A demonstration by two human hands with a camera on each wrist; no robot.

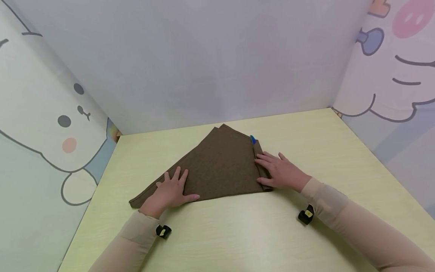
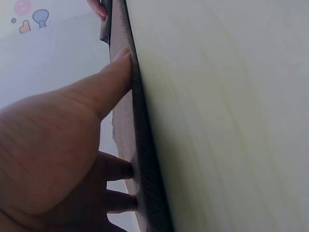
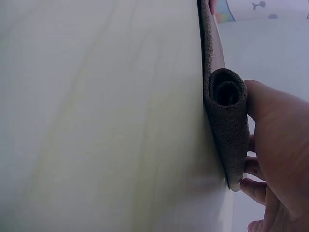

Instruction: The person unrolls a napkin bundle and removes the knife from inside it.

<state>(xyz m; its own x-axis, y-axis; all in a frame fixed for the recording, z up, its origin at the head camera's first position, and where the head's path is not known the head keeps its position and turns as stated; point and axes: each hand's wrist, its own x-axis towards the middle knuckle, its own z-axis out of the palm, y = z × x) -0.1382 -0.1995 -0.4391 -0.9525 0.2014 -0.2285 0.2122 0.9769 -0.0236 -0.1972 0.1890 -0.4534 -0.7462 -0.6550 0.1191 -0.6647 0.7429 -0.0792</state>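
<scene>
A brown folded cloth [image 1: 221, 166] lies on the table, coming to a narrow point at the left. Its right edge is turned into a roll [image 3: 227, 121], whose spiral end shows in the right wrist view. With fingers spread, my left hand [image 1: 168, 192] presses flat on the cloth's left part, the thumb near its front edge. My right hand [image 1: 283, 173] rests along the roll, fingers extended over it and thumb at its near end. A small blue piece [image 1: 253, 139] shows at the roll's far end; its kind is unclear.
The pale wood-look table [image 1: 231, 234] reaches a grey-white back wall [image 1: 204, 68]. Cartoon-printed side panels [image 1: 34, 113] stand at left and right. A small black camera [image 1: 163, 231] is strapped at each wrist.
</scene>
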